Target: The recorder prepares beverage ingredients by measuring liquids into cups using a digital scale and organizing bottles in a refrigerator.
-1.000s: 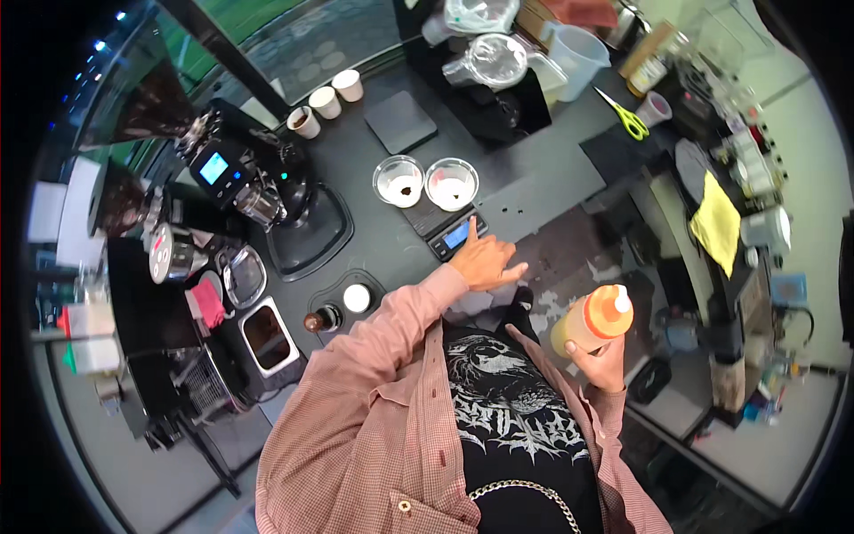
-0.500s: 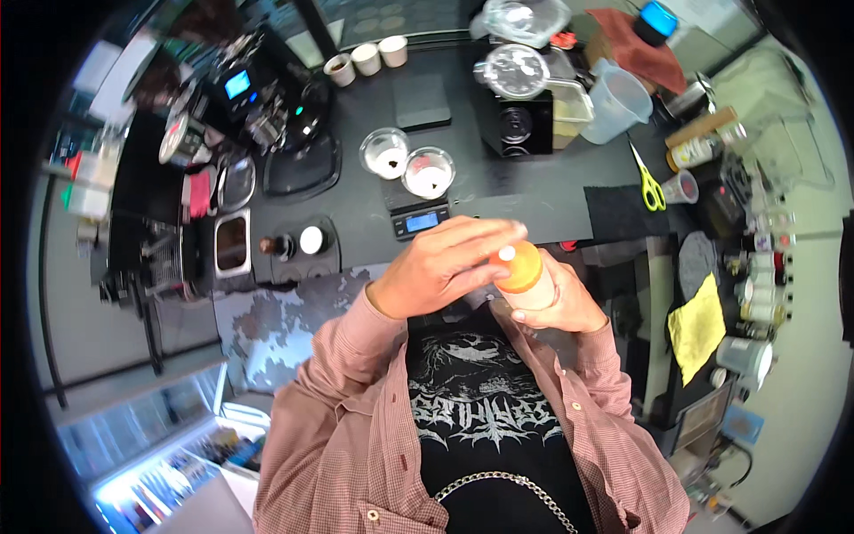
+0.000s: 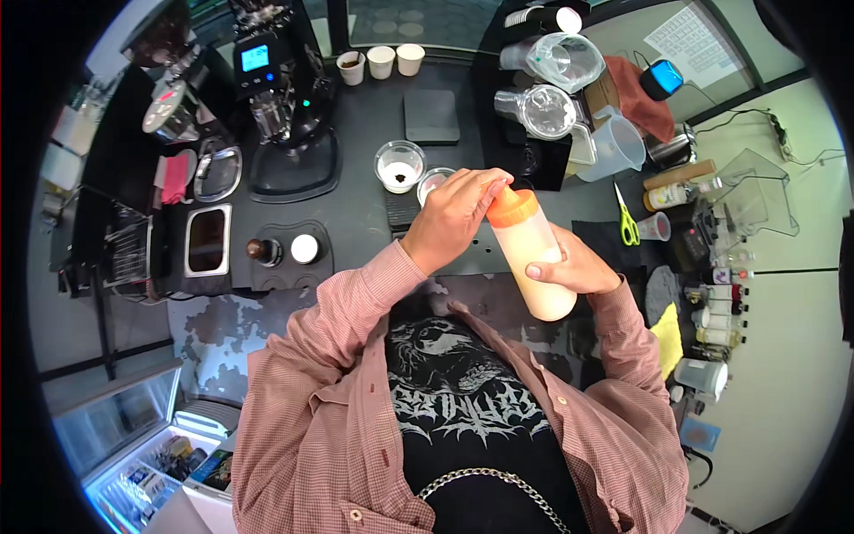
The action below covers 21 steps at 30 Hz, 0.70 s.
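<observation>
A squeeze bottle (image 3: 532,267) with an orange cap and pale yellow contents is held in front of my chest, its cap tilted away to the upper left. Wrapped round its body from the right is my right hand (image 3: 574,265), thumb across the front. My left hand (image 3: 455,214) has its fingertips pinched together at the tip of the orange cap, covering the nozzle. Beyond my left hand are two clear plastic cups: one cup (image 3: 400,167) has white contents with a dark spot, the other cup (image 3: 433,181) is partly hidden by my fingers.
An espresso machine (image 3: 285,98) stands at the back left, near three paper cups (image 3: 381,62). A flat black scale (image 3: 431,117) lies at the back middle. Green-handled scissors (image 3: 628,227) and a clear pitcher (image 3: 614,147) are on the right. A tamper (image 3: 263,252) sits at left.
The bottle has tipped, so its side now shows rather than mainly its cap. My left hand has gone from stretched fingers over the cap to a pinch at its tip. The view has shifted.
</observation>
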### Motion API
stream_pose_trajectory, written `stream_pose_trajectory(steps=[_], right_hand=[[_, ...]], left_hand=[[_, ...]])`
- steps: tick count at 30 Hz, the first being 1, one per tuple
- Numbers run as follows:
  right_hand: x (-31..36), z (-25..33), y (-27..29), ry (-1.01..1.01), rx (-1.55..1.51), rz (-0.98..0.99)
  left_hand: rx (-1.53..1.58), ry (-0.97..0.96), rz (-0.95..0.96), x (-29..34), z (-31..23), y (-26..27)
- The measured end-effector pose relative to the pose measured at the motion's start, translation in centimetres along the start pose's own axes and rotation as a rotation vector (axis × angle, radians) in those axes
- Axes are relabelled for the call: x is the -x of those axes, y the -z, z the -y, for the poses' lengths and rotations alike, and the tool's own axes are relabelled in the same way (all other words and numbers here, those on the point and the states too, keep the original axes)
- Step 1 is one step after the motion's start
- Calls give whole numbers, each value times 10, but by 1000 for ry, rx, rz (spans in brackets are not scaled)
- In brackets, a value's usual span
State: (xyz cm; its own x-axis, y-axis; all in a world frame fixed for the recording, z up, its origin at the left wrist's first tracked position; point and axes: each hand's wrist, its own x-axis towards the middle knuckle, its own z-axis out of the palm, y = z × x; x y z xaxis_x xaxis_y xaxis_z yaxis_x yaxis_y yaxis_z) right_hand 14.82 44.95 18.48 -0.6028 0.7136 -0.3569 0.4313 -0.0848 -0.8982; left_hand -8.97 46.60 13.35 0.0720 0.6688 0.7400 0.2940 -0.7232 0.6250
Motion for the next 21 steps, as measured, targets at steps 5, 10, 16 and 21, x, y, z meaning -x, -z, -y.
stream_pose_trajectory(steps=[5,10,16,21], right_hand=[[-2,-16,-28,-71,-185,3],[-3,-32,-35,-199,-698,124],[-20,-32,-3,-401,-1174,153],[-55,-47,32,-630,-1167,365]], left_hand=[[450,509,-81,15,18,-8],[902,996,-47,34,25,-1],[1459,1619,96,90,33,-5],[1685,1611,122,112,26,-27]])
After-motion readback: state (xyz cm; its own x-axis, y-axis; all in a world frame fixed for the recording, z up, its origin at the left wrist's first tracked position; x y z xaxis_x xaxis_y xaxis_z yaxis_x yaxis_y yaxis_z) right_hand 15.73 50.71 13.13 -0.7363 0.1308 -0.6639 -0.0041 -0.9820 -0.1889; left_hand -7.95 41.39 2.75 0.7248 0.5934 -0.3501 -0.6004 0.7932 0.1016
